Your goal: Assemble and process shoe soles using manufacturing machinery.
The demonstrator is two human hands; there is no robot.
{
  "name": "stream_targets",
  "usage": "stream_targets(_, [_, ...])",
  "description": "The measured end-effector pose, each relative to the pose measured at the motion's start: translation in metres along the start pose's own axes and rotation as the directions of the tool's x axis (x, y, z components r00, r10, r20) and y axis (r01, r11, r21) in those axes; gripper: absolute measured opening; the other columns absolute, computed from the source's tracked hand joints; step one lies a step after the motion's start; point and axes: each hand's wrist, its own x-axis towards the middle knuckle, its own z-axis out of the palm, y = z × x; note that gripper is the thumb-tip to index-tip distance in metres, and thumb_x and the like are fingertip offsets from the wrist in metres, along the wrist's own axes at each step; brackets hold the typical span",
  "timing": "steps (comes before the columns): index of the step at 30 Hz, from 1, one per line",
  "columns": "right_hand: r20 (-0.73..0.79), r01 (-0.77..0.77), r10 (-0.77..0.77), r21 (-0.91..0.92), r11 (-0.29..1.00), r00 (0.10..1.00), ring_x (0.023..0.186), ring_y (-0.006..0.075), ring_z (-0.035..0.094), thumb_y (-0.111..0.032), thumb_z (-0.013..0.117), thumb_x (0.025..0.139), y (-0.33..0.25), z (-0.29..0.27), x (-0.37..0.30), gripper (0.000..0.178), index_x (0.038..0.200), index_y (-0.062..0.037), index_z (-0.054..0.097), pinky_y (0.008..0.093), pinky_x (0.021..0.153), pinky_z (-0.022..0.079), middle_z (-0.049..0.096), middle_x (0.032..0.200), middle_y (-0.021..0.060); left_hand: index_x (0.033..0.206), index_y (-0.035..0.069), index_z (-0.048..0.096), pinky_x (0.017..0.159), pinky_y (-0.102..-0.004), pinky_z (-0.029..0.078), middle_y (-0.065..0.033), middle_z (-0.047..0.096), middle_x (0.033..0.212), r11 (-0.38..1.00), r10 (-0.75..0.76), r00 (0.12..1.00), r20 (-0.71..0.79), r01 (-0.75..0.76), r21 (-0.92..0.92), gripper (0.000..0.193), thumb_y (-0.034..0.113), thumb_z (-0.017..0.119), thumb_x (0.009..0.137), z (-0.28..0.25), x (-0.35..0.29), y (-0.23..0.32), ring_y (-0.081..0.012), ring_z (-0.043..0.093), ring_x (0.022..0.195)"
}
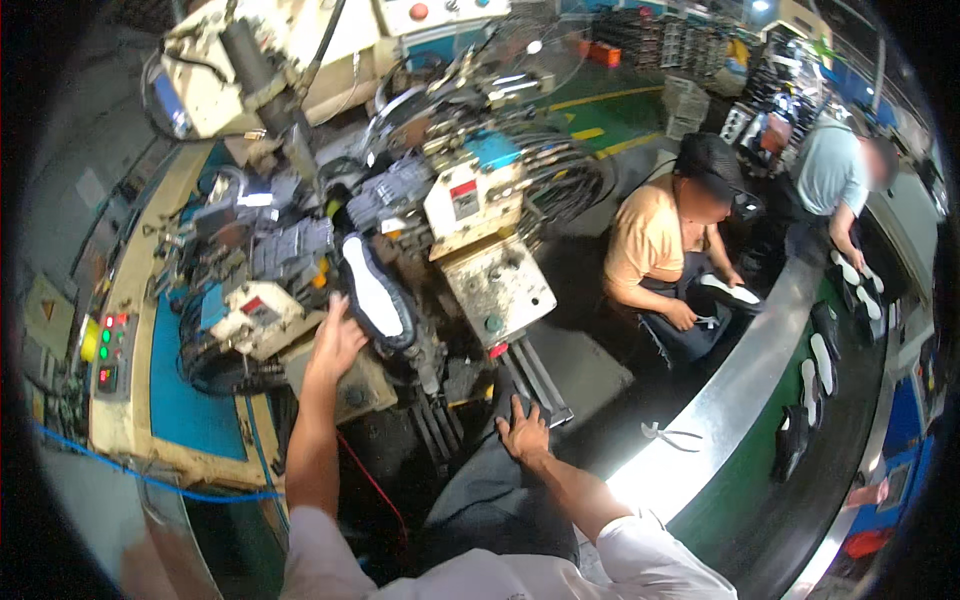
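beside me a curved green conveyor [760,470] carries dark shoes [822,362]; pliers [668,436] lie on its steel rim, a seated co-worker [668,250] holds a sole, another person [835,175] stands beyond.

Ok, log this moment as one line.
left hand on shoe in machine | right hand flat on lap

A white short-sleeved shirt of plain cloth is worn, its sleeves ended above the elbows. Both forearms are left bare. No glove is seen on the left hand [337,340] or the right hand [524,434]. Dark grey trousers [490,490] are worn below.
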Motion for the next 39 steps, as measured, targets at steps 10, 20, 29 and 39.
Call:
stream_targets(10, [-0.021, 0.020, -0.019, 0.047, 0.999, 1.000, 0.136, 0.0580, 0.056, -0.062, 0.060, 0.103, 0.006, -0.001, 0.000, 0.083, 0.172, -0.0236, 0.036, 0.0589, 0.116, 0.047, 0.042, 0.164, 0.0351, 0.139, 0.006, 0.066, 0.104, -0.0490, 0.057, -0.0117, 0.075, 0.127, 0.970, -0.082, 0.996, -0.046, 0.069, -0.231, 0.043, 0.033, 0.072, 0.106, 0.037, 0.021, -0.012, -0.0302, 0.073, 0.111])
stream_targets(20, [0.004, -0.022, 0.022, 0.059, 0.998, 1.000, 0.136, 0.0598, 0.056, -0.061, 0.059, 0.104, 0.022, 0.001, -0.008, 0.084, 0.173, -0.0237, 0.030, 0.0608, 0.115, 0.047, 0.045, 0.158, 0.0386, 0.173, 0.006, 0.022, 0.124, -0.0509, 0.038, -0.0279, 0.040, 0.165, 0.012, 0.765, 0.601, 0.232, -0.373, 0.928, 0.116, 0.009, 0.092, 0.080, 0.057, -0.161, 0.014, -0.0469, 0.046, 0.149])
stream_targets(29, [-0.206, 0.351, -0.349, -0.026, 0.936, 0.914, 0.125, 0.0607, 0.059, -0.049, 0.059, 0.109, 0.058, 0.035, 0.004, 0.077, 0.171, -0.0110, 0.034, 0.0587, 0.109, 0.049, 0.057, 0.140, 0.0446, 0.171, 0.005, 0.027, 0.120, -0.0530, 0.042, -0.0285, 0.048, 0.156, 0.272, 0.749, 0.650, -0.126, -0.128, 0.954, 0.115, 0.015, 0.094, 0.078, -0.069, -0.274, -0.098, -0.0495, 0.049, 0.143])
stream_targets(39, [-0.109, 0.384, -0.388, -0.049, 0.922, 0.915, 0.126, 0.0592, 0.057, -0.050, 0.059, 0.110, 0.064, 0.036, 0.019, 0.081, 0.172, -0.0075, 0.030, 0.0582, 0.110, 0.047, 0.055, 0.144, 0.0432, 0.147, 0.009, 0.060, 0.103, -0.0514, 0.056, -0.0134, 0.069, 0.134, 0.987, -0.152, 0.516, -0.843, 0.026, -0.161, 0.065, 0.034, 0.083, 0.092, -0.279, -0.472, -0.232, -0.0317, 0.067, 0.120])
